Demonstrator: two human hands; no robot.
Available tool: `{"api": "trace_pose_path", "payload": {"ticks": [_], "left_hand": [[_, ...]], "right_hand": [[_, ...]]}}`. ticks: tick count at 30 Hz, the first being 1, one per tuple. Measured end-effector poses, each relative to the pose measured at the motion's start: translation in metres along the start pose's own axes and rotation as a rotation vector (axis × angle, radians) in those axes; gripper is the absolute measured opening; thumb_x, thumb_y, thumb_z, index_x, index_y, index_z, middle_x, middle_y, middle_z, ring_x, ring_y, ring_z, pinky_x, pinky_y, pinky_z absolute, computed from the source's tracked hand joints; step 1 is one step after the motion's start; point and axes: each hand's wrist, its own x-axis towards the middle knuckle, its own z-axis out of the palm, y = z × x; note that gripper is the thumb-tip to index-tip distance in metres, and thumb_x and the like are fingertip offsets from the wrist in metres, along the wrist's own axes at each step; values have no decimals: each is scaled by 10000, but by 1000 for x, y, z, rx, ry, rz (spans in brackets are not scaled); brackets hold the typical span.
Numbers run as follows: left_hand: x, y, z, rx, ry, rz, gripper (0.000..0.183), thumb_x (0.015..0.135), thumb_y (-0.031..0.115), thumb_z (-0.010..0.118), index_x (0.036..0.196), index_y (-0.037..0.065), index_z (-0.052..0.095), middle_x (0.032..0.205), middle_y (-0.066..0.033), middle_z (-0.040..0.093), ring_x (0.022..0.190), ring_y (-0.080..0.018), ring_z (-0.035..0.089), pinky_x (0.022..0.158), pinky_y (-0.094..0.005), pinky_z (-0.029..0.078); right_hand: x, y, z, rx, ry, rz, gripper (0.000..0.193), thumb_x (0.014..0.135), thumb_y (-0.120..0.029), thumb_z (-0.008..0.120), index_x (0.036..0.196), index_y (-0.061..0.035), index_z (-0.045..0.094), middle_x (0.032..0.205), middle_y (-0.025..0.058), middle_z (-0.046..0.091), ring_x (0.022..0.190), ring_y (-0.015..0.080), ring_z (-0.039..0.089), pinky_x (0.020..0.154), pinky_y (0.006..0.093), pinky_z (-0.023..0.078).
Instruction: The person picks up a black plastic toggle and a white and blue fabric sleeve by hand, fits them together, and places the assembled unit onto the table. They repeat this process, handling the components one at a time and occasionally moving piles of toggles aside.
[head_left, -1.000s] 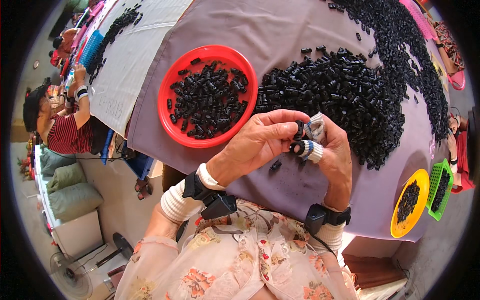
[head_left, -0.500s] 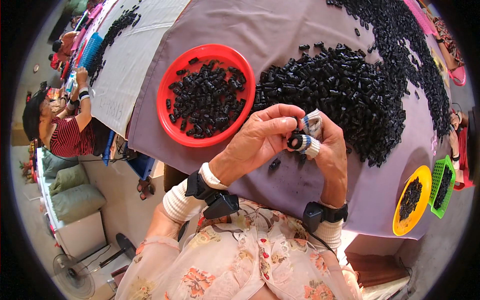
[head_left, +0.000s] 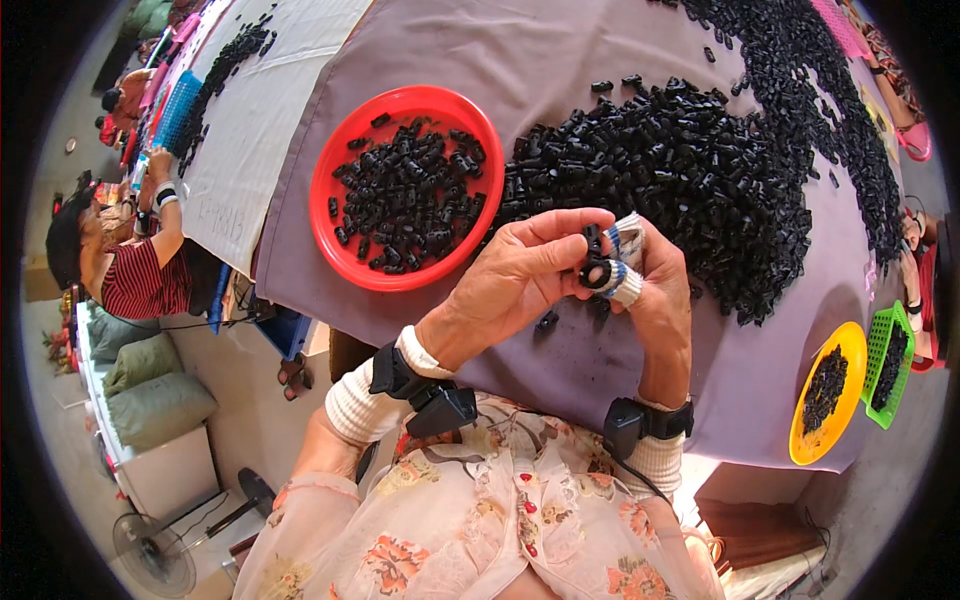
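My left hand [head_left: 520, 270] pinches a small black plastic piece [head_left: 592, 240] between thumb and fingertips, just above the table edge. Facing it, my right hand [head_left: 655, 275] is closed, its fingertips meeting the same piece. White knit finger covers [head_left: 627, 284] with blue stripes wrap fingers of the right hand; something black shows at their tips and I cannot make out what it is. Left of my hands is a red round tray [head_left: 330, 225] with many similar black pieces in it. Beyond my hands spreads a large heap of black pieces [head_left: 660, 180].
The table has a greyish-purple cloth [head_left: 440, 50]. At the right edge are a yellow plate [head_left: 845, 400] and a green basket [head_left: 880, 405], both holding black pieces. One loose piece [head_left: 547, 320] lies near my left hand. A person in a striped shirt [head_left: 145, 278] works at the left.
The black piece shows more plainly between my fingertips. My fingers have shifted slightly around it, and the table appears a little lower left in view.
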Motion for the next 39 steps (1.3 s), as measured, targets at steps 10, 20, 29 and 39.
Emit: {"api": "trace_pose_path", "payload": {"ticks": [10,20,29,39], "left_hand": [[-2,2,2,7,20,-16,319,881,129,496,1166,-12,470,941,-100,591,831,-158,584,697,-295,499],[-1,0,5,62,82,11,294,835,65,533,1117,-11,503,910,-86,586,811,-151,573,704,-292,486],[-2,-2,4,121,57,23,323,812,26,530,1131,-17,496,929,-83,579,809,-153,570,690,-289,485],[-3,-1,5,124,114,-13,325,862,81,501,1166,-29,469,944,-87,593,819,-148,581,706,-283,493]], "right_hand": [[1,5,-1,1,-7,-1,285,636,-179,771,803,-69,567,678,-77,511,606,12,419,530,172,343],[-1,5,1,6,-10,29,264,643,-153,756,814,-74,570,678,-75,508,596,12,419,521,174,345],[-1,11,-1,24,-19,25,264,645,-165,750,821,-80,573,673,-76,506,565,8,414,491,168,326],[1,14,1,-8,3,39,245,673,-193,727,807,-76,557,617,-60,497,495,16,426,427,170,320]]}}
